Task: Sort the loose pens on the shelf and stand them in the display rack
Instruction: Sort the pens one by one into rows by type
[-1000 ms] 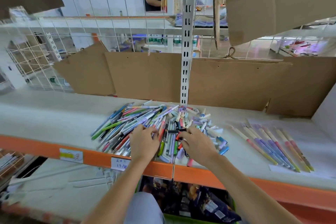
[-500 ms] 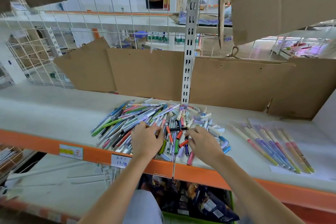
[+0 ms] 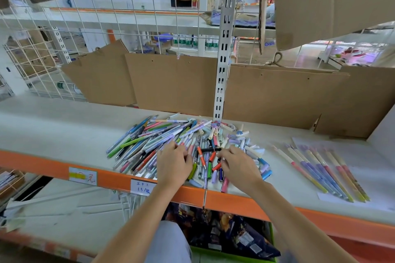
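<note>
Pens (image 3: 162, 141) heaped loose at the shelf's (image 3: 53, 134) orange front edge, left hand (image 3: 174, 163) and right hand (image 3: 238, 165) palm-down on the heap, fingertips curled under so grip can't be judged, sorted pens (image 3: 320, 168) rowed right, cardboard (image 3: 171, 83) behind.

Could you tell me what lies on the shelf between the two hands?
Head view: a few loose pens lie between the left hand and right hand.

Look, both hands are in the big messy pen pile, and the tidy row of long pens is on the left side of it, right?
Not quite. Both hands, left hand and right hand, are in the pen pile, but the head view shows the tidy row of long pens lying on its right side, not its left.
</note>
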